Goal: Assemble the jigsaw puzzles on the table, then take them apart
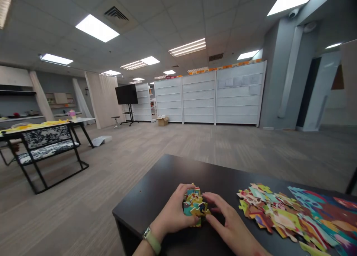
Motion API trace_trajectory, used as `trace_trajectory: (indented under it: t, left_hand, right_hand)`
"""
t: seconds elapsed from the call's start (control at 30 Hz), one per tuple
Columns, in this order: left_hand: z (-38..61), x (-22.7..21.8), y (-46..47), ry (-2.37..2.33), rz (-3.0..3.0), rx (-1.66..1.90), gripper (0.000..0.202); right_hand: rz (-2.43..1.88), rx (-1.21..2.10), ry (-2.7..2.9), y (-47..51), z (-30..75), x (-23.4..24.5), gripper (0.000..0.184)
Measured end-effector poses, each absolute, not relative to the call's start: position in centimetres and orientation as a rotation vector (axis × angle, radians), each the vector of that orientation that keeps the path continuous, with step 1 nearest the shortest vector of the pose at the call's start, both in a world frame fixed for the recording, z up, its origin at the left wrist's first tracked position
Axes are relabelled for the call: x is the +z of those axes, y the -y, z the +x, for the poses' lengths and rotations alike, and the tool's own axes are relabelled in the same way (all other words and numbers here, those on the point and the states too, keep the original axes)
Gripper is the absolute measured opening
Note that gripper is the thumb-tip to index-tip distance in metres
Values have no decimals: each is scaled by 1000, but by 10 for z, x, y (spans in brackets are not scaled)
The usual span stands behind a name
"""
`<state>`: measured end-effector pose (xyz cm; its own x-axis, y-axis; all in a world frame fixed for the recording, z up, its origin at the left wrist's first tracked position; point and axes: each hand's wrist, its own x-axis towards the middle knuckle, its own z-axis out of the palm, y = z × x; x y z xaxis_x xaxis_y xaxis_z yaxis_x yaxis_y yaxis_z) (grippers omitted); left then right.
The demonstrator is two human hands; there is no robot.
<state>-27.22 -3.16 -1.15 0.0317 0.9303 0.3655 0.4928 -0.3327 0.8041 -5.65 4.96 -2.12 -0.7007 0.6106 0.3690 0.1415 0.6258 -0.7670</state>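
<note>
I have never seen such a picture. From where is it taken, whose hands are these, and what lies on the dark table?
No machine appears here. One camera, worn on a person's head, looks forward and down, so these bare hands are the wearer's own. The left hand, with a green-banded watch on its wrist, and the right hand cup a small pile of puzzle pieces from both sides; how firmly is unclear. To the right on the dark table lie a larger heap of puzzle pieces and a colourful printed picture.

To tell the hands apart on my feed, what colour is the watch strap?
The watch strap is pale green, seen best in the head view.
</note>
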Motion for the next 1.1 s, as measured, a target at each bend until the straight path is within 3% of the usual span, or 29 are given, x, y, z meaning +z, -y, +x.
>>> trace_trajectory:
  t: [0.1,0.23,0.53,0.7,0.9,1.03,1.1]
  left_hand:
    - [-276,-14,31,-1447,1891,1234,84]
    - [-278,-17,31,-1395,1940,1175,101]
    - [-277,-12,33,-1337,1909,1194,80]
    - [-278,-13,32,-1325,1919,1190,82]
    - [-275,-18,31,-1312,1922,1118,112]
    - [-258,-12,37,-1364,1974,1125,89]
    - [-249,-9,40,-1361,2006,1123,81]
  right_hand:
    - [-607,895,2244,-49,-57,-18,27]
    - [-580,944,2286,-46,-60,-15,17]
    - [-546,744,2113,-48,-54,-17,24]
    - [-667,1023,2081,-49,-57,-20,21]
    - [-879,881,2293,-45,-70,-31,44]
    - [-857,803,2331,-45,-66,-28,81]
    - [-797,918,2444,-46,-60,-25,85]
